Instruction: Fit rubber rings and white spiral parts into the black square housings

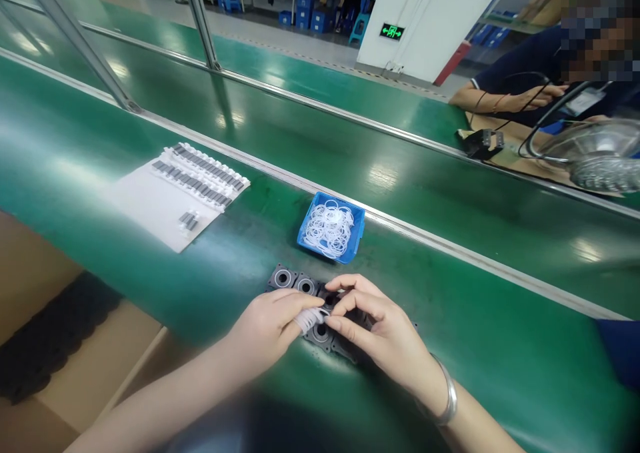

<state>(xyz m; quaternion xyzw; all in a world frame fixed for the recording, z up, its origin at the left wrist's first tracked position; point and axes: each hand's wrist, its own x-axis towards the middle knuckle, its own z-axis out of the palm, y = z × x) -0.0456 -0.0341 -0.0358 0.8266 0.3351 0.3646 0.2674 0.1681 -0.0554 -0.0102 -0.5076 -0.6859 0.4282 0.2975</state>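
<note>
Over a group of dark square parts with round centre holes [283,278], both my hands come together. My left hand [273,320] is closed on a small bunch of white rings [309,320], pinched between thumb and fingers. My right hand [373,316] has thumb and forefinger pressed together at the edge of that bunch; whether a single ring is between these fingertips is too small to tell. Some of the dark parts are hidden under my right hand. Just beyond them a blue bin [357,240] holds a heap of similar white rings [330,228].
A white board [150,200] with rows of small grey-and-white parts [200,166] lies left on the green table [240,240]. An open cardboard box [120,346] is at lower left. Metal rails run behind. Across them, a person sits beside a wire-caged fan [600,146].
</note>
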